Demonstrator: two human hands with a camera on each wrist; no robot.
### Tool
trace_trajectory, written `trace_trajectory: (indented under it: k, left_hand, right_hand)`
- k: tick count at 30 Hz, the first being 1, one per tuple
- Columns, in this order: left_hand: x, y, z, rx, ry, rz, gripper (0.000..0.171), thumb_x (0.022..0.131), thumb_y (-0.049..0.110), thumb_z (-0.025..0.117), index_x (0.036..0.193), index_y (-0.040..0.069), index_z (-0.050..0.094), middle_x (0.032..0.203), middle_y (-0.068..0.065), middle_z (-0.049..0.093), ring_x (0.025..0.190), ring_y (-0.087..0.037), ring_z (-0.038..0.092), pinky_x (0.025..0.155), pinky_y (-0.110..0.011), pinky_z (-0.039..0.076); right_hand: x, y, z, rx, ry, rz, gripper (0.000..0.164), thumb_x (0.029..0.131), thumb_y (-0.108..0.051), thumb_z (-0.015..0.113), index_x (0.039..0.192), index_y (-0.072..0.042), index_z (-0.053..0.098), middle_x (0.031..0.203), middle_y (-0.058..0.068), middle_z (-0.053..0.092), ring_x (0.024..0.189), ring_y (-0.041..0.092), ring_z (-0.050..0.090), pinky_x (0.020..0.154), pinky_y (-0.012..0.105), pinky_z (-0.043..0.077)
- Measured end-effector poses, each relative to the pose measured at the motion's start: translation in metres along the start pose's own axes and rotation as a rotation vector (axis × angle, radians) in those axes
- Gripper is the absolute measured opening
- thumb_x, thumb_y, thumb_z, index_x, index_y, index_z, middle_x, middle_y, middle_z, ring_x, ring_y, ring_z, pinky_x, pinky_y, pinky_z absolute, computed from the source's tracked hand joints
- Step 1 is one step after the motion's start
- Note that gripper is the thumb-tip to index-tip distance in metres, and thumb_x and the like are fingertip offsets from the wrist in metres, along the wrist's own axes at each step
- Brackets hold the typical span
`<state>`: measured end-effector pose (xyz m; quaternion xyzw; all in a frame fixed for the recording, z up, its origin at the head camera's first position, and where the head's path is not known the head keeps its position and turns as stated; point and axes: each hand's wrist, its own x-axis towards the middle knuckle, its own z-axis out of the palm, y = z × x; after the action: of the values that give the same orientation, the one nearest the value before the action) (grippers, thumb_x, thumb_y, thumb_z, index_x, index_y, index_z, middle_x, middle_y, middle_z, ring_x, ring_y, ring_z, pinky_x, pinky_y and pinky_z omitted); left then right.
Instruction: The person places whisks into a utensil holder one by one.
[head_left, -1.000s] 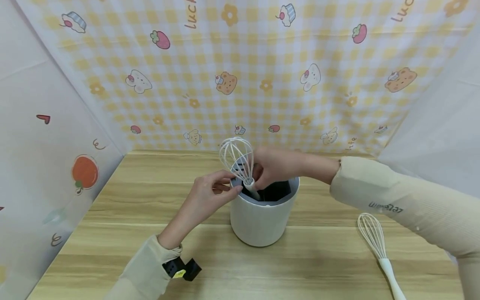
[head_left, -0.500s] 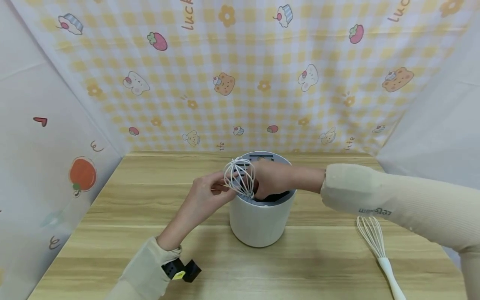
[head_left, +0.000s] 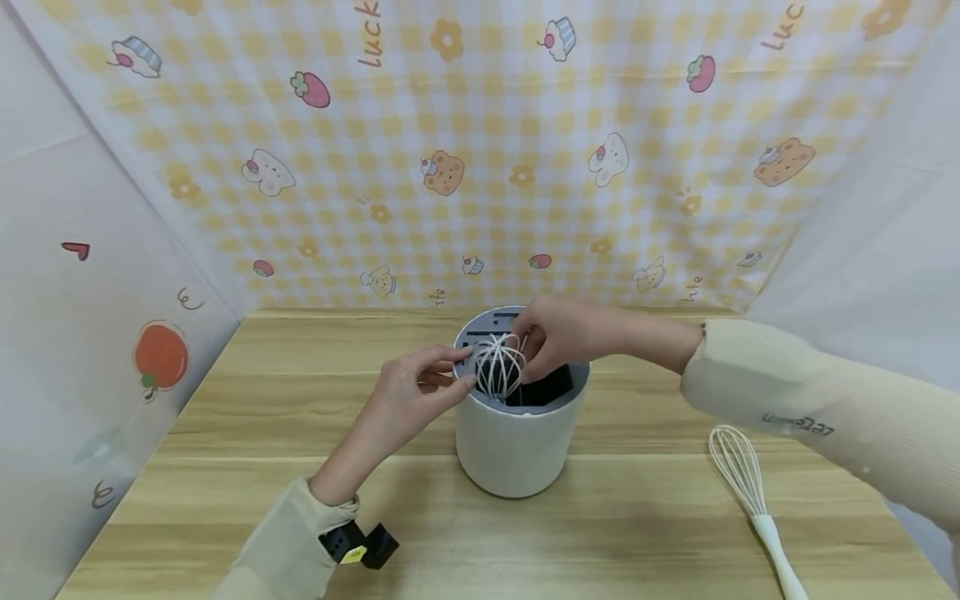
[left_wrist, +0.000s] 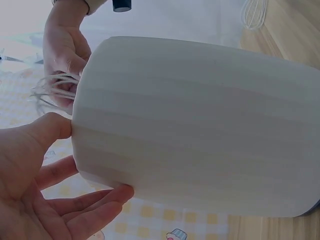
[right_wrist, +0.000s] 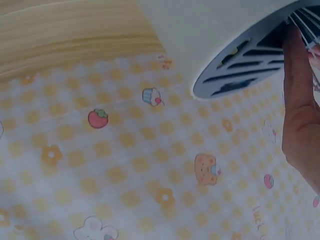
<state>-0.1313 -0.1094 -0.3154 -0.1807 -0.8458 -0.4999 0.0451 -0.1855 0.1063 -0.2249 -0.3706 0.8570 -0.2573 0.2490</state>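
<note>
A white whisk [head_left: 499, 373] stands head up in a white round utensil holder [head_left: 516, 450], its wire head above the grey slotted top and its handle hidden inside. My right hand [head_left: 564, 335] is at the right side of the wires, thumb and fingertips apart and close against them. In the right wrist view one straight finger of that hand lies along the wires. My left hand [head_left: 412, 382] rests its thumb and fingertips on the holder's left rim. The left wrist view shows these fingers [left_wrist: 95, 202] spread against the holder's side.
A second white whisk [head_left: 753, 492] lies on the wooden table [head_left: 645, 533] to the right, handle toward me. A yellow checked cloth [head_left: 337, 167] hangs behind the table. White cloth panels stand on both sides.
The whisk has sunk handle first into the holder, and its head now sits lower. My right hand went down with it, then rose and loosened. The left hand stays at the rim.
</note>
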Motion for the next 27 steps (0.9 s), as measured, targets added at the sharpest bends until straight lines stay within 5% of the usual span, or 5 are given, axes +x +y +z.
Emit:
trace_trajectory:
  k: [4, 15, 27]
  left_hand:
    - [-0.001, 0.002, 0.000, 0.012, -0.003, -0.003, 0.032, 0.084, 0.025, 0.068, 0.115, 0.016, 0.065, 0.104, -0.008, 0.065, 0.087, -0.016, 0.064, 0.078, -0.036, 0.052]
    - [-0.002, 0.003, 0.001, 0.039, -0.010, 0.001, 0.033, 0.084, 0.025, 0.067, 0.116, 0.018, 0.064, 0.106, -0.006, 0.064, 0.088, -0.015, 0.063, 0.076, -0.032, 0.052]
    - [-0.002, 0.001, 0.001, 0.056, -0.012, -0.005, 0.036, 0.085, 0.028, 0.067, 0.119, 0.018, 0.063, 0.106, -0.008, 0.064, 0.088, -0.017, 0.063, 0.076, -0.032, 0.052]
  right_hand:
    - [-0.008, 0.001, -0.006, 0.049, 0.028, 0.040, 0.027, 0.078, 0.002, 0.068, 0.103, 0.010, 0.061, 0.087, 0.013, 0.068, 0.085, 0.019, 0.066, 0.072, 0.029, 0.053]
    - [-0.049, 0.012, -0.019, 0.178, 0.108, 0.075, 0.032, 0.080, -0.001, 0.068, 0.108, 0.011, 0.058, 0.095, 0.017, 0.067, 0.091, 0.023, 0.064, 0.077, 0.032, 0.052]
    - [-0.105, 0.062, -0.015, 0.211, 0.247, 0.216, 0.038, 0.081, -0.011, 0.069, 0.112, 0.008, 0.058, 0.097, 0.014, 0.067, 0.089, 0.021, 0.065, 0.076, 0.030, 0.053]
